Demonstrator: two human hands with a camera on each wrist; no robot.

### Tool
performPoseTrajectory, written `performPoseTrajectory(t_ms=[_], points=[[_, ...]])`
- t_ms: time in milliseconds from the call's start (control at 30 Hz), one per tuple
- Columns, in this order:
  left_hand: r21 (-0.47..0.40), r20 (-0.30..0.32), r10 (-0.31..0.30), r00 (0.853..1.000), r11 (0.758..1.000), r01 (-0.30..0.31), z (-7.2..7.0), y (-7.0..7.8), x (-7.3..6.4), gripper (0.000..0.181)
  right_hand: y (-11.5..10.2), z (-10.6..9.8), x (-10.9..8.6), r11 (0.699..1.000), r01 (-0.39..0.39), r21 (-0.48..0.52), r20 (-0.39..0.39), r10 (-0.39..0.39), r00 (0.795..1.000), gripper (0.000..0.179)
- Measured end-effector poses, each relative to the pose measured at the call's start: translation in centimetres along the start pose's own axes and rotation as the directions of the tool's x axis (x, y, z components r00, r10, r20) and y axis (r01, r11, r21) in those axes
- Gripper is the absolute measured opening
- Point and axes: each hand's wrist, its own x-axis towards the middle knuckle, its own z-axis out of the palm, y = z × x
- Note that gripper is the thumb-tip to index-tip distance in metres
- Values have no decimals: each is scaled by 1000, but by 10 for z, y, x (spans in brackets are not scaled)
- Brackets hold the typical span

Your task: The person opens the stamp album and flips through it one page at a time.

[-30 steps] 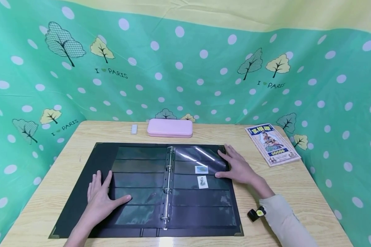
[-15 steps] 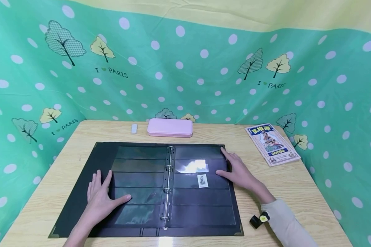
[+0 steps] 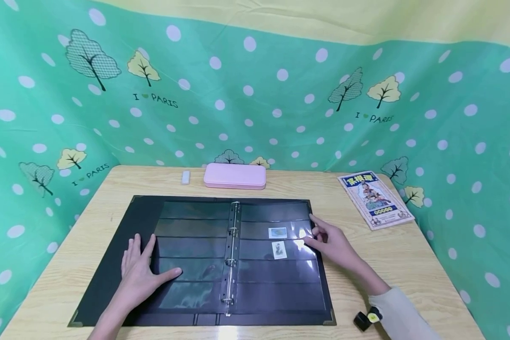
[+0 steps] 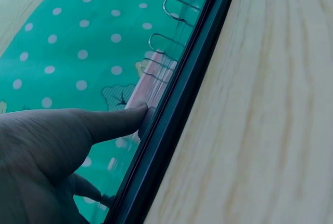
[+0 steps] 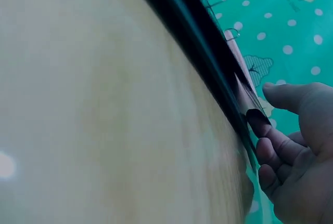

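Observation:
A black ring-bound stamp album (image 3: pixel 114 283) lies open on the wooden table. Its right page (image 3: pixel 276 297) carries a blue stamp (image 3: pixel 277 233) and, just below, a portrait stamp (image 3: pixel 279 250) in the strips. My left hand (image 3: pixel 136 274) rests with fingers spread on the left side of the album, thumb over the page strips. At the right page's outer edge is my right hand (image 3: pixel 333 243). The right wrist view shows its index finger (image 5: pixel 260 125) under the slightly bent page edge, the thumb (image 5: pixel 281 95) apart above it, the other fingers curled.
Behind the album are a pink case (image 3: pixel 234 175) and a small white block (image 3: pixel 185 177). A magazine (image 3: pixel 376 200) lies at the back right. A small black device (image 3: pixel 362 321) is by the right sleeve, and a green dotted cloth (image 3: pixel 259 99) encloses the table.
My right hand has slid down the right page's outer edge towards me, and its fingers have curled more. The glare on that page has shifted to its edge. My left hand stays put.

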Motion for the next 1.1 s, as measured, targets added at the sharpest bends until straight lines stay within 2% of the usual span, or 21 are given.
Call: performPoseTrajectory(t_ms=[33, 200, 267, 400, 533, 633, 700, 833, 967, 1100], points=[[-3, -12, 5, 1000, 1000, -5, 1, 0, 0, 134, -1, 0, -3, 1000, -17, 7, 0, 17, 1000, 77], [26, 13, -2, 1000, 1000, 1, -3, 2, 0, 132, -5, -1, -18, 998, -45, 34, 6, 45, 999, 76], [54, 45, -13, 999, 999, 11, -6, 5, 0, 132, -8, 0, -24, 998, -38, 42, 4, 38, 999, 76], [103, 68, -22, 997, 995, 15, -7, 10, 0, 129, -12, -1, -36, 998, -25, 59, 3, 25, 1000, 74], [117, 63, 3, 998, 993, -11, -4, 19, -4, 117, -18, -3, -47, 996, -41, 84, 1, 41, 999, 75], [120, 56, 47, 997, 991, -53, -1, 28, -10, 106, -26, -3, -55, 994, -46, 102, -12, 47, 999, 75], [116, 46, 81, 996, 990, -86, 0, 36, -14, 100, -31, -2, -59, 994, -27, 107, -21, 30, 999, 74], [84, 33, 129, 991, 988, -131, 1, 55, -20, 95, -42, 2, -66, 992, 58, 111, -41, -54, 998, 72], [25, 38, 152, 988, 988, -153, 0, 75, -25, 88, -54, 6, -70, 980, 163, 117, -65, -156, 986, 69], [-31, 23, 200, 980, 980, -199, 1, 92, -28, 80, -67, 10, -71, 967, 211, 146, -67, -203, 977, 67]])
